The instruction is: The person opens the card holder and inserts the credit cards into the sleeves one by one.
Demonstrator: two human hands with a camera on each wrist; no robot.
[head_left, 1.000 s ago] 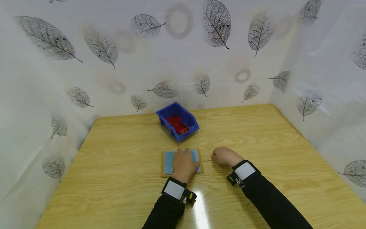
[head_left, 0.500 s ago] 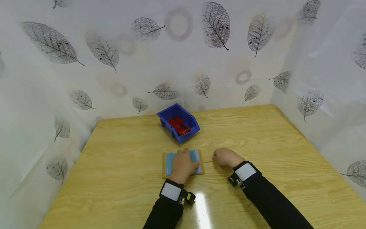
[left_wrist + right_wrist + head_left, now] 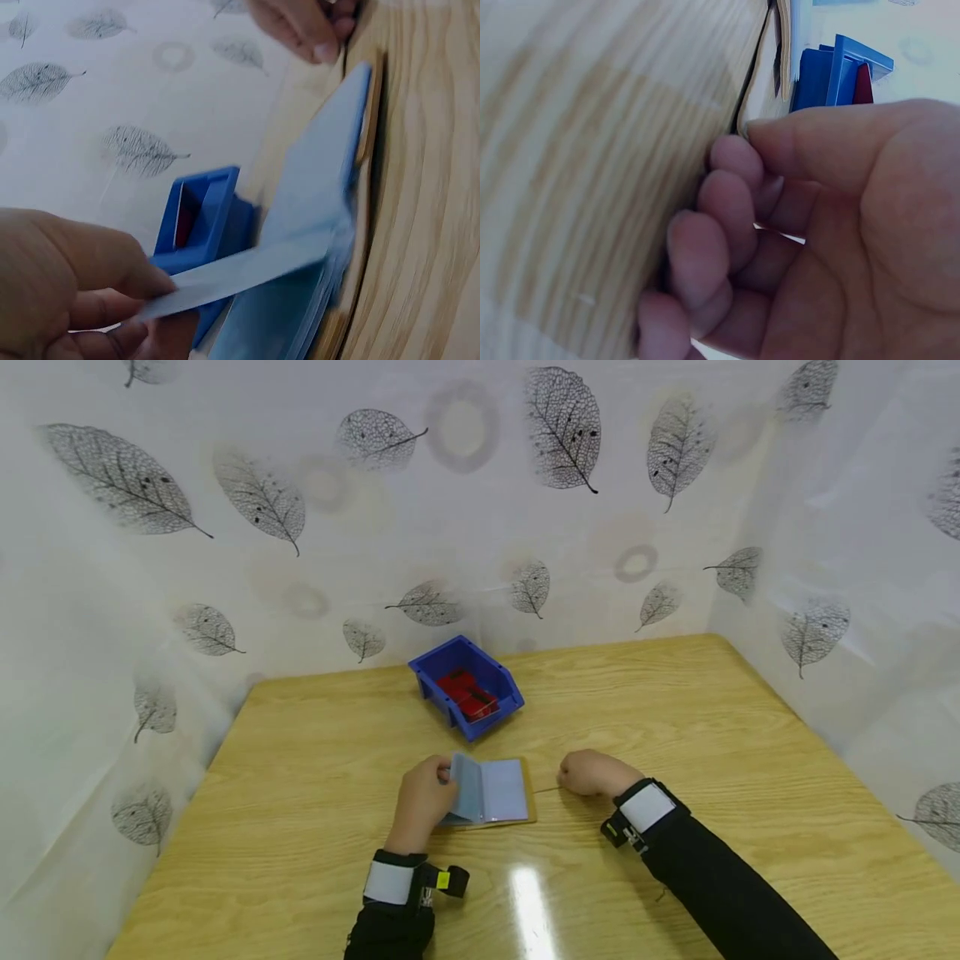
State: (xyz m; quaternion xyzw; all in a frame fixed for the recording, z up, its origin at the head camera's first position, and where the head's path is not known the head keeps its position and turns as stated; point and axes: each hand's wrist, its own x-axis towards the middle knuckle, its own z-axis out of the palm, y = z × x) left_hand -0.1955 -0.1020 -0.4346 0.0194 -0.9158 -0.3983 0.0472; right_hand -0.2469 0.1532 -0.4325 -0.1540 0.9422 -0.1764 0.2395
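Note:
A small booklet with clear bluish plastic sleeves (image 3: 505, 791) and a tan cover (image 3: 532, 793) lies spread on the table. My left hand (image 3: 422, 795) is at its left side and pinches one sleeve page (image 3: 240, 274) between thumb and fingers, the page lifted and slanting upward. From the booklet's right edge runs a thin cord (image 3: 547, 790) to my right hand (image 3: 596, 772), which rests low on the table. In the right wrist view my right hand (image 3: 810, 195) pinches the cord's end between thumb and forefinger, the other fingers curled against the wood.
Behind the booklet stands a blue plastic bin (image 3: 467, 687) with red items (image 3: 467, 693) inside. The wooden table (image 3: 315, 760) meets a white leaf-patterned covering (image 3: 480, 510) at the back and sides.
My left hand has moved from lying over the booklet to its left, turning a sleeve page leftward and uncovering the pale right-hand page. The right hand stays almost in place with the cord.

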